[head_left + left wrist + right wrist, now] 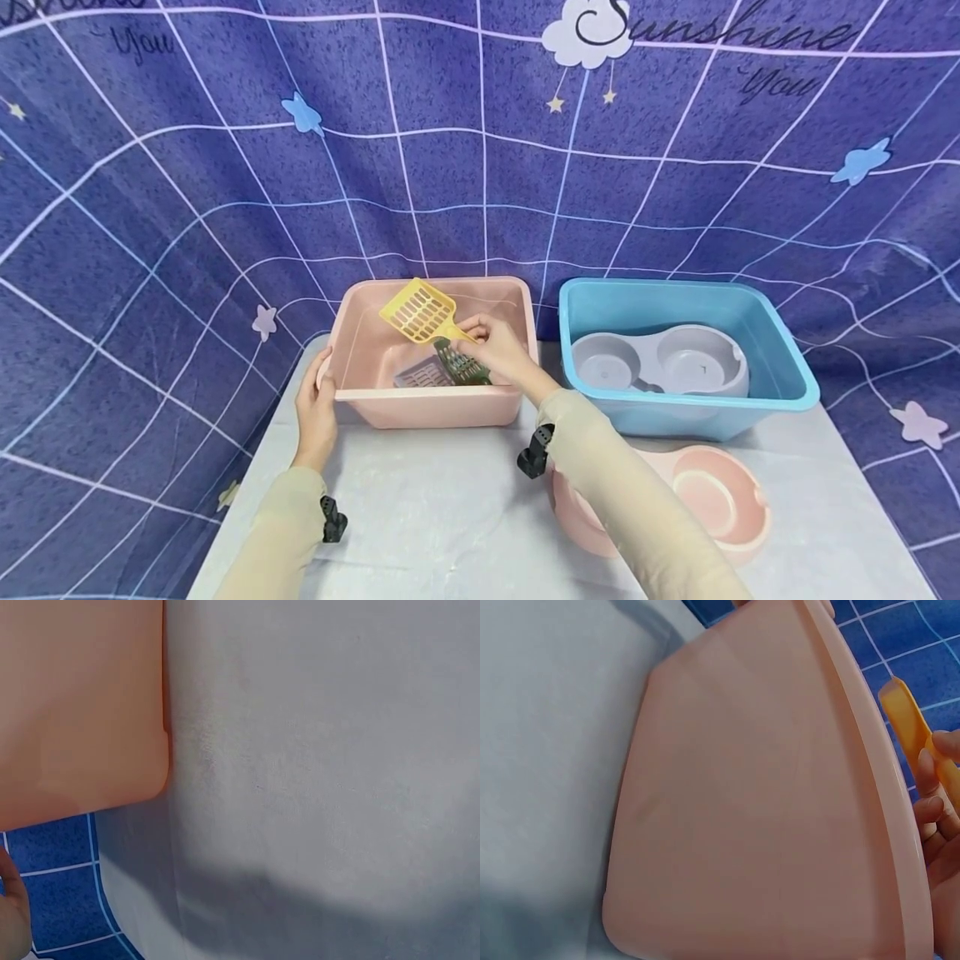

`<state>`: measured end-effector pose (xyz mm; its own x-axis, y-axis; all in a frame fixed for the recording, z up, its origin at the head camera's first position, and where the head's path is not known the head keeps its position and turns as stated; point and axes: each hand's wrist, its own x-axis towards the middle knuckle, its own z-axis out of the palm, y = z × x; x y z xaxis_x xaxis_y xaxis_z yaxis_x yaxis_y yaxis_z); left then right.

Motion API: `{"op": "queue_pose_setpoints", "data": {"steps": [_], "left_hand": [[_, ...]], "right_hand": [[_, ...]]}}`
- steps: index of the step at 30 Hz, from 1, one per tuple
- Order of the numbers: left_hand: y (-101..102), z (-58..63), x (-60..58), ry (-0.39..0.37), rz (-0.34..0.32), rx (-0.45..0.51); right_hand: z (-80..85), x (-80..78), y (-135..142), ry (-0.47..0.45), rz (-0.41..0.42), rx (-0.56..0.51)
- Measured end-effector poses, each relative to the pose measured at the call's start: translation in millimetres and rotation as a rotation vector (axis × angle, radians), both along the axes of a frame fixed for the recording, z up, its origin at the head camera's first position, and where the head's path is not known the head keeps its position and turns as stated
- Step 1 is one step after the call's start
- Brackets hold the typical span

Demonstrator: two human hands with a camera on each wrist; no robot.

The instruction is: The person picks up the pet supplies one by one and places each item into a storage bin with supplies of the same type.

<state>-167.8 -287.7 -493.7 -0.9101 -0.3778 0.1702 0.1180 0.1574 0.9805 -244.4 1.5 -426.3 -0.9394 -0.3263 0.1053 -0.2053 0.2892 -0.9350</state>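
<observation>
Whitish table (435, 517): pink tub (435, 411) left, blue tub (697, 419) right, pink double bowl (711, 502) just before blue tub.

I saw room along the table's (840, 517) right edge, but the pink tub (435, 410) blocked the back left corner.
</observation>
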Motion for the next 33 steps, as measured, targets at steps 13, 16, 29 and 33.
{"op": "queue_pose_setpoints", "data": {"steps": [13,16,29,33], "left_hand": [[10.2,21.5,10.1,0.038,0.014,0.030],[8.6,18.9,9.1,0.001,0.015,0.011],[-0.2,-10.4,-4.6,0.034,0.048,0.010],[0.1,-9.4,-5.2,0.052,0.038,0.021]], "right_hand": [[-1.9,-16.6,1.4,-0.021,0.043,0.067],[-1.1,-18.5,0.4,-0.031,0.057,0.073],[-8.2,-24.9,-7.5,-0.079,0.090,0.072],[-9.7,-24.9,-8.2,-0.076,0.091,0.063]]}}
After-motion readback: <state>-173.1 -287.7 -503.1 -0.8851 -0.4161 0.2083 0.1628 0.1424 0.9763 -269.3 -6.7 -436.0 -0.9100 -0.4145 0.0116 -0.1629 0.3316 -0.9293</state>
